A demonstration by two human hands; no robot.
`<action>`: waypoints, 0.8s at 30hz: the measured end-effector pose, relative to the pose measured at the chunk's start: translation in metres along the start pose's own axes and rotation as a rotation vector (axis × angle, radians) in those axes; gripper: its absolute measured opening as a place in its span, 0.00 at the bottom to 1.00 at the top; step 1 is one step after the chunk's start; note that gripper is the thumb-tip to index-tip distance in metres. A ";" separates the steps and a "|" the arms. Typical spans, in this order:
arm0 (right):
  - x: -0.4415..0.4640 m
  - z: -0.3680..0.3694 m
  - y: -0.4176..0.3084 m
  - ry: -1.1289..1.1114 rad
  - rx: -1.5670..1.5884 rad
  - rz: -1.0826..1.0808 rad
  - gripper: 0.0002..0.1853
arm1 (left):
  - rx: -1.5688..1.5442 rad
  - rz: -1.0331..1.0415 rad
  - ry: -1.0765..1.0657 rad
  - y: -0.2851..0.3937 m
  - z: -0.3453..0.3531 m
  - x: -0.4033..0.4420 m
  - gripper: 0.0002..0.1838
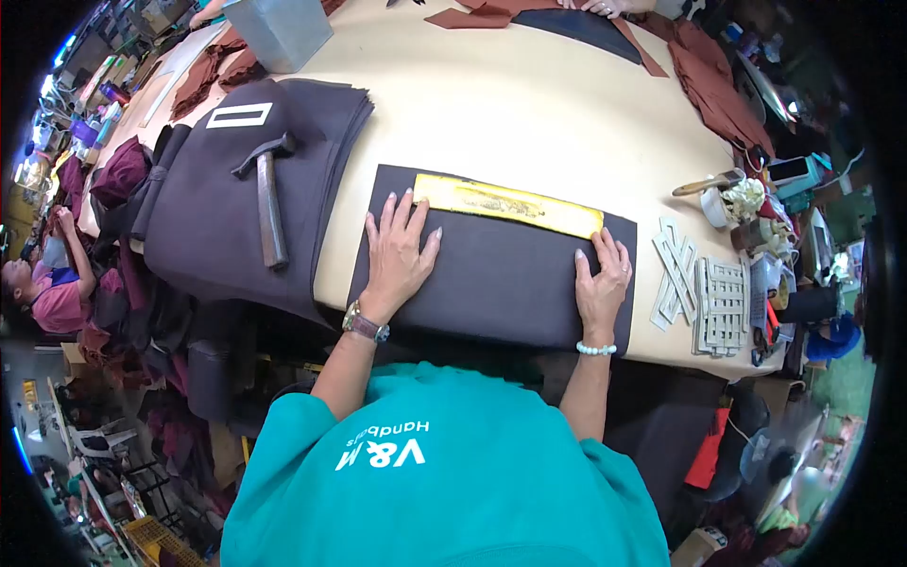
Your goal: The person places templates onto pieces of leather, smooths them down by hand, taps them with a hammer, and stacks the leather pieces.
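Note:
A dark fabric piece (491, 283) lies flat at the table's near edge. Across its far side rests a long yellow strip (510, 204) with worn, dirty marks in its middle. My left hand (399, 253) lies open on the fabric, fingers spread, its fingertips at the strip's left end. Palm down on the right part of the fabric, my right hand (603, 282) is open too, its fingertips by the strip's right end. To the left, a hammer (268, 198) and a white rectangular frame (239, 115) sit on a thick stack of dark fabric (217, 208).
White slotted templates (723, 304) and crossed strips (675, 269) lie at the right, near a brush (709, 183) on a white cup. A grey metal container (279, 33) stands at the far left. Another person's hands (600, 7) are at the far edge, by reddish-brown pieces (713, 90).

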State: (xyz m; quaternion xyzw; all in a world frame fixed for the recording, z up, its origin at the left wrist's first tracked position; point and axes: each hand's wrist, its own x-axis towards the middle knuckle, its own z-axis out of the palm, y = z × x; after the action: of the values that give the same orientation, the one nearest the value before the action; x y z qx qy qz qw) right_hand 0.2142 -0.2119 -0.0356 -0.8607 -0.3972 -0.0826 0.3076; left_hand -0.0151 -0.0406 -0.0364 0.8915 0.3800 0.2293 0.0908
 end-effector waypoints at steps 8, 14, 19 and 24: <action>0.001 0.004 0.007 0.033 0.017 -0.023 0.21 | 0.018 0.026 0.044 -0.003 0.006 0.000 0.25; 0.000 0.004 0.006 0.038 0.018 0.001 0.19 | 0.064 0.016 0.026 -0.006 0.008 0.000 0.25; 0.001 0.006 0.005 0.052 0.014 0.016 0.20 | 0.059 0.015 0.009 -0.006 0.007 0.000 0.25; 0.000 0.005 0.005 0.037 0.028 0.021 0.20 | 0.031 0.008 -0.004 -0.005 0.005 0.000 0.25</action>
State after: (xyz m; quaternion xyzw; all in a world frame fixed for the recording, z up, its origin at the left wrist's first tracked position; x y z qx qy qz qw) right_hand 0.2175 -0.2114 -0.0423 -0.8587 -0.3837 -0.0896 0.3275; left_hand -0.0156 -0.0366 -0.0425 0.8947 0.3800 0.2217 0.0769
